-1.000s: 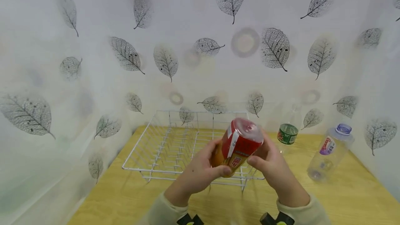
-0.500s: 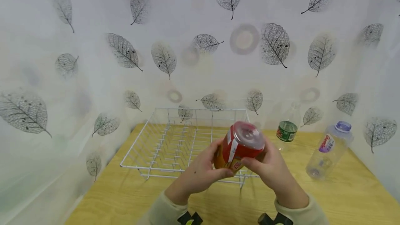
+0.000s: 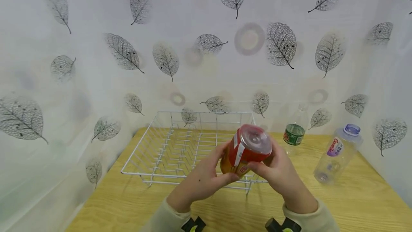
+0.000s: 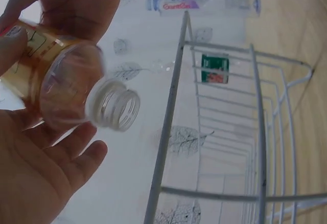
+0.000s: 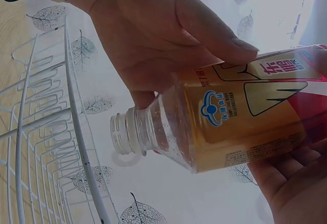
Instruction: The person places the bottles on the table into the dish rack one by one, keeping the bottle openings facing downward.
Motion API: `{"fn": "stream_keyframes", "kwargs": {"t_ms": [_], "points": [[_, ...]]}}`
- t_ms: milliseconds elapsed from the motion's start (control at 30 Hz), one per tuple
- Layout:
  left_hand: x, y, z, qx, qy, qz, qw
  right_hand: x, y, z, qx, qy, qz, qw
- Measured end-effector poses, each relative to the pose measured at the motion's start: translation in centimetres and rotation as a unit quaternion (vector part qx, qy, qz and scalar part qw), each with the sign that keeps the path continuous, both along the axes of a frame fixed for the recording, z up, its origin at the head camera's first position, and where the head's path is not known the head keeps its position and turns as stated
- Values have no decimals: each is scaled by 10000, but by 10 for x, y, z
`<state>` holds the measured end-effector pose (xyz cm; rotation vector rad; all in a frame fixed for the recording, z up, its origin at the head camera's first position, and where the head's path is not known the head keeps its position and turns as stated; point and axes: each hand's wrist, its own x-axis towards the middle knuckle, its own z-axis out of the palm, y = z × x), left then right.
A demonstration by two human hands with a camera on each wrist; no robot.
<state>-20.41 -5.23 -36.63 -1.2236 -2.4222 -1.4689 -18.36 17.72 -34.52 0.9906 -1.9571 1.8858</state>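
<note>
Lying further across the label (image 5: 240, 117) than a second earlier, the thumb of the right hand (image 3: 280, 175) suggested a steadier hold. Both it and the left hand (image 3: 204, 178) gripped the body of the uncapped plastic drink bottle (image 3: 245, 150), tilted neck-down, its neck (image 5: 125, 133) protruding below their fingers near the wire dish rack's (image 4: 171, 96) right end.

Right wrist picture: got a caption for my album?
Left hand and right hand hold an uncapped bottle near a white wire rack.

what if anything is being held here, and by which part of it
A bottle, held around its labelled body between the left hand and right hand.
</note>
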Motion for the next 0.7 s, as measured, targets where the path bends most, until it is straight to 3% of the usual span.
{"fn": "stream_keyframes", "kwargs": {"t_ms": [233,467,700], "points": [[-6,-21,3,-596,-126,769,9952,-4,4,0,-94,-150,-288,9994],[-20,-66,1,-1114,-188,1398,9837,-14,8,-5,29,-416,-461,9981],[-40,-122,0,-1734,-9,2240,9590,-23,15,-10,121,-649,-588,9961]]}}
